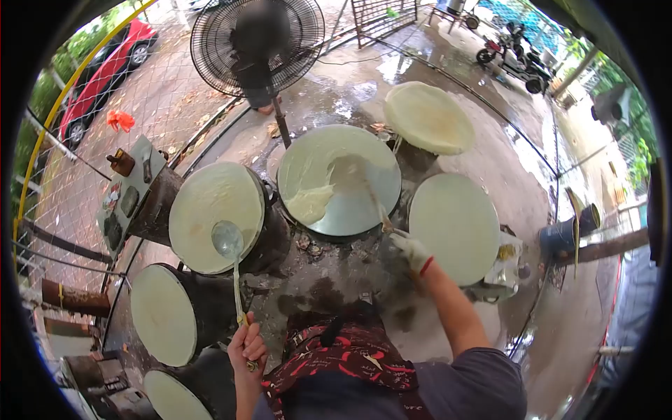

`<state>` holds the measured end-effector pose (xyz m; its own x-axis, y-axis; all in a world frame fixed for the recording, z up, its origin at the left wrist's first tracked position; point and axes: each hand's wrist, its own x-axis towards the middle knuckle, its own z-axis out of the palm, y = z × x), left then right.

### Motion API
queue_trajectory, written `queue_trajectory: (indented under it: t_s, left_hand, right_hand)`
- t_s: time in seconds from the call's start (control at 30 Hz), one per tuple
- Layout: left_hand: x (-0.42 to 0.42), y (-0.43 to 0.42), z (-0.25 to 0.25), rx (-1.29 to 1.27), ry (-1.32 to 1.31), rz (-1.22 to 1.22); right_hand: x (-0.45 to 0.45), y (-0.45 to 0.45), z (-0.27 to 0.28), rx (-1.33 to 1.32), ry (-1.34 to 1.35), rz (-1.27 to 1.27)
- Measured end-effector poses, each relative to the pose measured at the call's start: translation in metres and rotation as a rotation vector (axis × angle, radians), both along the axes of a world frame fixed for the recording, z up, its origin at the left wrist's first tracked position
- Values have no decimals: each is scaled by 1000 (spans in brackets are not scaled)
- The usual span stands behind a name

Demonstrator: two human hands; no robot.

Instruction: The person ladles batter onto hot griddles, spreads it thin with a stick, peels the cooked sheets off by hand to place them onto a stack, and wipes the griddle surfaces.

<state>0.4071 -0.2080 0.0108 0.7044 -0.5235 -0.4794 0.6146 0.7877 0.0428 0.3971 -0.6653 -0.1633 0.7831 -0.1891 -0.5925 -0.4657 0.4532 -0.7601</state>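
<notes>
My left hand (248, 344) is closed around the handle of a long metal ladle (227, 239). The ladle's bowl is over the batter-covered left griddle (203, 203); whether it touches is unclear. My right hand (410, 252), in a white glove with a red cuff, grips a long-handled spreader (373, 199) whose head is smeared by motion. That head is over the middle griddle (353, 215), where pale batter (311, 201) covers the back and left, with a thick fold at the left. Bare grey metal shows at the front and right.
Pale rounds cover the right griddle (455, 227) and the left-hand griddle (162, 315). A pale round sheet (428, 117) sits at the back right. A large fan (257, 42) stands behind the middle griddle. A wire fence (164, 77) runs along the left.
</notes>
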Motion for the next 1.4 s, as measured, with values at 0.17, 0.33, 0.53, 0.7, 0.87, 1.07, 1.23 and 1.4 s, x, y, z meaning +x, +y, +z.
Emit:
queue_trajectory:
  t_s: [0.17, 0.33, 0.53, 0.7, 0.87, 1.07, 1.23, 1.4]
  left_hand:
    - [-1, 78, -4, 32, -17, -80]
    - [-12, 131, 5, 5, -1, -56]
    - [-22, 170, -14, -2, -13, -18]
    - [-20, 171, -12, -30, 9, -50]
    - [-27, 158, -18, -82, -51, -90]
    - [-33, 122, -15, -100, -74, -135]
    - [-41, 74, -12, 36, -162, -207]
    - [-52, -3, 1, 120, -143, -196]
  right_hand:
    - [38, 183, 19, 27, -11, -90]
    - [81, 252, 0, -235, 29, -174]
    - [74, 339, -14, -770, 124, -462]
    - [81, 279, -45, -640, 125, -355]
    - [63, 287, 27, -566, 183, -611]
    - [14, 234, -14, -636, 88, -371]
    - [-2, 192, -8, -605, 62, -162]
    - [-51, 126, -50, -420, -37, -112]
